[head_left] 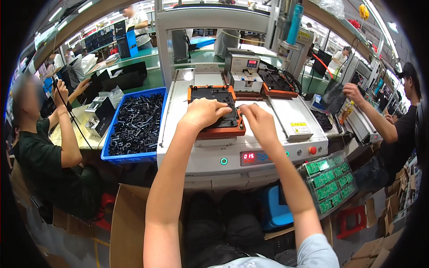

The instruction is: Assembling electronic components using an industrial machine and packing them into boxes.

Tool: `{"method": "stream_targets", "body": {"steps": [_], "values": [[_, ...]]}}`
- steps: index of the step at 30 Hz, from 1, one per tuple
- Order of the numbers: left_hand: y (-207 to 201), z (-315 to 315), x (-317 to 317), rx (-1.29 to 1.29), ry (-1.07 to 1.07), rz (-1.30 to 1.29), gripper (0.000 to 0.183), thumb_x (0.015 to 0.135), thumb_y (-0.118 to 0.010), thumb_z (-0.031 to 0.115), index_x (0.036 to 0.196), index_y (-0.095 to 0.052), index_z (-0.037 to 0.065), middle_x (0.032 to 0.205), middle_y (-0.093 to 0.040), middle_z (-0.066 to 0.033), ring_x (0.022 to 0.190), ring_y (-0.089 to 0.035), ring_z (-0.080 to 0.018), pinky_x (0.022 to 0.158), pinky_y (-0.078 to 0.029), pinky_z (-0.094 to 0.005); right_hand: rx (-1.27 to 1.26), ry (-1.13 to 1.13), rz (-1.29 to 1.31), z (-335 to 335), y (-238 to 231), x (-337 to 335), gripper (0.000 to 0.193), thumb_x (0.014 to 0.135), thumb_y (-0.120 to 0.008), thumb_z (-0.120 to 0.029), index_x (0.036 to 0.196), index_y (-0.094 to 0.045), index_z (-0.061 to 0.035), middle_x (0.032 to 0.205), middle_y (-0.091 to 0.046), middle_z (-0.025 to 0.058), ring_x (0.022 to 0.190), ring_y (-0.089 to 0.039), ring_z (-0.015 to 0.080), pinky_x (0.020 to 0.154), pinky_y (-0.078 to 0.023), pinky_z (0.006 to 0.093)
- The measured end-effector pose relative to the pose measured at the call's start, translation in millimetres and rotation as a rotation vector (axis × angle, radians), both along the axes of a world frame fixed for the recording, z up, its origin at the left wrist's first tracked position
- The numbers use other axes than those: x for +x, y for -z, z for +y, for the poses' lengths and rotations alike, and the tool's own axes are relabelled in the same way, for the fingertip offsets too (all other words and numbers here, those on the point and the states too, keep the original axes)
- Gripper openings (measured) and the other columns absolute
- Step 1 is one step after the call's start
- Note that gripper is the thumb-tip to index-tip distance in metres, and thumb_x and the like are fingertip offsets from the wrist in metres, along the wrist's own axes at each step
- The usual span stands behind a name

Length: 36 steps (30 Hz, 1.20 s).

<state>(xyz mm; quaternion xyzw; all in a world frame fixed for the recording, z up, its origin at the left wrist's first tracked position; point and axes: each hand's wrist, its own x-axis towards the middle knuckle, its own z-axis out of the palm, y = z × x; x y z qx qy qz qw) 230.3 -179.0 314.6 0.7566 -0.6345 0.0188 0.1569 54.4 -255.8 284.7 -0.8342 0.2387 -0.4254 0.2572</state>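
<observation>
In front of me an orange fixture holds a flat black plastic housing on the white machine. My left hand rests over the housing's left part, its fingers curled and closed toward the middle; whatever they hold is hidden. At the fixture's right edge my right hand is closed in a pinch, thumb and forefinger together. Anything between those fingertips is too small to make out. The two hands are a little apart.
A blue bin of small black parts stands left of the machine. A second orange fixture sits at the back right. Green circuit boards lie in a clear tray at lower right. One person sits left; another at right holds a black panel.
</observation>
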Motion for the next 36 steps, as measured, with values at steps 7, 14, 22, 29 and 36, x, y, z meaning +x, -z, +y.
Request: {"method": "stream_targets", "body": {"steps": [7, 14, 22, 29, 36], "values": [[11, -1, 0, -0.067, 0.026, -0.023, 0.035, 0.093, -0.043, 0.041, 0.114, -0.065, 0.023, 0.112, -0.064, -0.0093, 0.096, -0.060, -0.0322, 0.088, -0.045, -0.0399, -0.197, 0.191, -0.187, 39, 30, 4, 0.021, 0.084, -0.067, -0.017, 0.097, -0.064, -0.0011, 0.099, -0.063, 0.0098, 0.094, -0.056, 0.0227, 0.081, -0.045, 0.0323], [13, -1, -3, -0.087, 0.037, -0.073, 0.035, 0.094, -0.041, 0.037, 0.120, -0.060, 0.023, 0.117, -0.061, -0.0119, 0.097, -0.059, -0.0338, 0.087, -0.045, -0.0416, -0.182, 0.146, -0.291, 38, 34, 5, 0.015, 0.085, -0.064, -0.011, 0.096, -0.069, -0.0028, 0.095, -0.065, 0.0087, 0.094, -0.054, 0.0237, 0.083, -0.044, 0.0329], [17, 0, -6, -0.105, -0.007, -0.045, 0.036, 0.095, -0.040, 0.039, 0.120, -0.060, 0.024, 0.129, -0.055, -0.0071, 0.115, -0.052, -0.0351, 0.098, -0.040, -0.0444, -0.167, 0.012, -0.317, 28, 37, -2, 0.017, 0.084, -0.064, -0.011, 0.098, -0.069, -0.0025, 0.095, -0.067, 0.0093, 0.095, -0.055, 0.0249, 0.085, -0.043, 0.0345], [60, 26, -47, -0.585, -0.144, -0.476, 0.032, 0.095, -0.045, 0.031, 0.119, -0.060, 0.015, 0.128, -0.055, -0.0085, 0.121, -0.045, -0.0366, 0.106, -0.025, -0.0516, -0.446, 0.265, -0.047, 60, 73, -64, 0.047, 0.085, -0.062, -0.015, 0.129, -0.051, -0.0048, 0.129, -0.053, 0.0135, 0.119, -0.046, 0.0328, 0.098, -0.036, 0.0418], [142, 89, -77, -0.629, -0.242, -0.385, 0.039, 0.098, -0.040, 0.027, 0.130, -0.052, 0.010, 0.140, -0.043, -0.0112, 0.131, -0.034, -0.0355, 0.110, -0.015, -0.0492, -0.421, 0.711, -0.005, 8, 131, -181, 0.062, 0.092, -0.054, -0.021, 0.142, -0.027, 0.0034, 0.143, -0.035, 0.0213, 0.127, -0.036, 0.0367, 0.105, -0.025, 0.0423]]}}
